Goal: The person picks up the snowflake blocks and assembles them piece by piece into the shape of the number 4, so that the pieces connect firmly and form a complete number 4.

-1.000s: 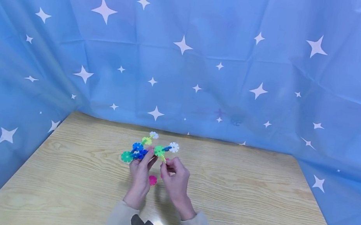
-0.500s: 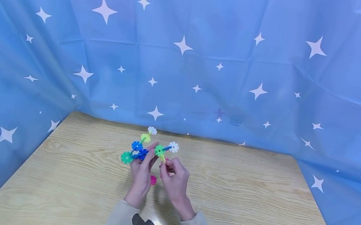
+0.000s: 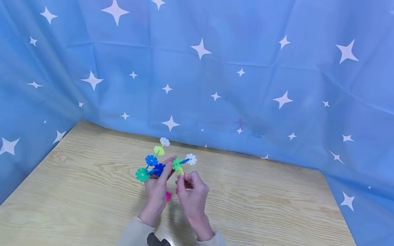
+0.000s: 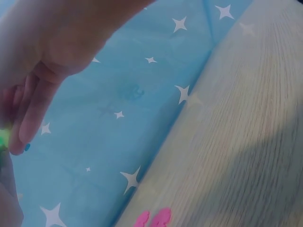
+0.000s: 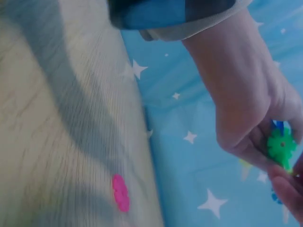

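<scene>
In the head view my left hand (image 3: 156, 192) holds a chain of interlocking plastic snowflake discs. The chain's left part has a teal-green disc (image 3: 142, 174), blue discs (image 3: 151, 160), a yellow disc (image 3: 159, 150) and a white disc (image 3: 165, 141) at the far end. On the right a bright green disc (image 3: 176, 163) joins a blue piece (image 3: 184, 161) and another white disc (image 3: 191, 159). My right hand (image 3: 194, 193) pinches near a small yellow disc (image 3: 180, 172) just below the green one. Fingers partly hide the joints between the discs.
Pink snowflake discs (image 3: 168, 196) lie on the wooden table (image 3: 263, 219) under the hands; a pink one (image 5: 120, 193) also shows in the right wrist view. A blue star-printed curtain (image 3: 194, 88) rises behind the table's far edge.
My left hand has shifted slightly to the right, and the left part of the chain has tilted with it. The right hand keeps its pinch, nearly in place.
</scene>
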A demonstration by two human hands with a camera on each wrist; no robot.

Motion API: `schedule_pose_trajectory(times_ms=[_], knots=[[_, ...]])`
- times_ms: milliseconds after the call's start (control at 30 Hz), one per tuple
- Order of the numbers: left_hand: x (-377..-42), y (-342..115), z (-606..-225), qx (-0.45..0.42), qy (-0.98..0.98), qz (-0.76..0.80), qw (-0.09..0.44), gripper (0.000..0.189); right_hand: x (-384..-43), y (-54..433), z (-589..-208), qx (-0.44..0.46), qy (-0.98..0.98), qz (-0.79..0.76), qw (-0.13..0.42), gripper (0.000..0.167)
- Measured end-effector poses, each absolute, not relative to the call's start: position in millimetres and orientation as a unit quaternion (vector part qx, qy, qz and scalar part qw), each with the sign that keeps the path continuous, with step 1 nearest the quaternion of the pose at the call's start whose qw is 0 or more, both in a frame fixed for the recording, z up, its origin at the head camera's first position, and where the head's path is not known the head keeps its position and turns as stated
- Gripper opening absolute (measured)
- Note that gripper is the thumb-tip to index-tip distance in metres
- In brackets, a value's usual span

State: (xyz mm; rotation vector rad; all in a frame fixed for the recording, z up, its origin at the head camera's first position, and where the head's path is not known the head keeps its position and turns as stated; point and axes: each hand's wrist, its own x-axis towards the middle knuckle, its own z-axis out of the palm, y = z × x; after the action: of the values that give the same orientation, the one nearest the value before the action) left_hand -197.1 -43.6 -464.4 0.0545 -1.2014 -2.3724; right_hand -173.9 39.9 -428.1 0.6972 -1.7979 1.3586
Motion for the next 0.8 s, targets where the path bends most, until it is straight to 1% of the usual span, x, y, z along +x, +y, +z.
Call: schedule_pose_trajectory(times_ms=[100,167,233,267,367,467,500,533,800], knots=[[-196,-42,-462,0.022,-0.446,-0.863,0.235,0.037,-174,41,-429,0.27,-0.701,0.542,0.377,0.023],[-196,-41,-463,0.023,-0.451,-0.859,0.243,0.037,-173,41,-430,0.268,-0.699,0.543,0.38,0.023],[-197,-39,-464,0.022,-0.453,-0.853,0.256,0.034,-173,41,-431,0.264,-0.698,0.543,0.384,0.023],[-204,-38,-473,0.006,-0.439,-0.858,0.268,0.031,-173,41,-431,0.263,-0.698,0.544,0.386,0.023],[-205,-36,-473,0.003,-0.423,-0.86,0.285,0.024,-173,41,-431,0.257,-0.7,0.541,0.389,0.023],[-205,-35,-470,0.011,-0.417,-0.864,0.28,0.02,-173,41,-431,0.255,-0.701,0.539,0.391,0.023],[-198,-35,-461,0.032,-0.43,-0.86,0.273,0.02,-173,41,-431,0.256,-0.701,0.538,0.392,0.023],[-197,-35,-460,0.037,-0.434,-0.859,0.269,0.019,-174,41,-431,0.257,-0.701,0.538,0.391,0.023],[-196,-38,-461,0.069,-0.435,-0.859,0.26,0.021,-172,39,-429,0.252,-0.708,0.534,0.387,0.023]])
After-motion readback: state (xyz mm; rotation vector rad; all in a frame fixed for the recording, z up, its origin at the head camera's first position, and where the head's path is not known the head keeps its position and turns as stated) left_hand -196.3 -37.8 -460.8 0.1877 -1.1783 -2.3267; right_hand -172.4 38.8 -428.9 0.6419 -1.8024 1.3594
